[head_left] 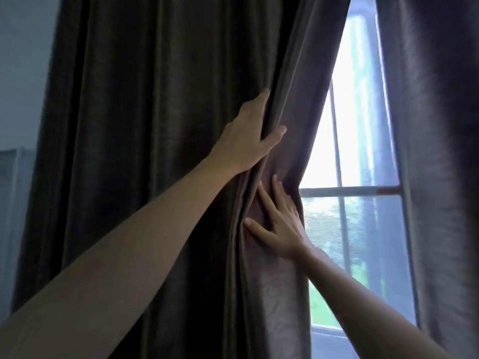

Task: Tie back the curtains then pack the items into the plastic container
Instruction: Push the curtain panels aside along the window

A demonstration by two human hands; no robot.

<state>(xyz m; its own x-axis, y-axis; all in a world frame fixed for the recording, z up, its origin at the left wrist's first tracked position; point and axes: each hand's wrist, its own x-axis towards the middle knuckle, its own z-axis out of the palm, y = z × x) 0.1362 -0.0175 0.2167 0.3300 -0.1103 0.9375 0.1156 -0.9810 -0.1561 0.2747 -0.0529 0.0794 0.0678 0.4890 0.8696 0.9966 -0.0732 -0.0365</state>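
A dark brown left curtain hangs in front of me, its right edge bunched into folds. My left hand grips those folds from the left, thumb on the near side and fingers tucked behind the cloth. Just below, my right hand lies on the bunched edge with its fingers spread, pressing the fabric. A second dark curtain, the right curtain, hangs at the right side. No tie-back or plastic container is in view.
Between the two curtains a bright window with a grey frame and a horizontal bar shows, greenery outside. A pale wall stands at the far left, with a grey piece of furniture lower down.
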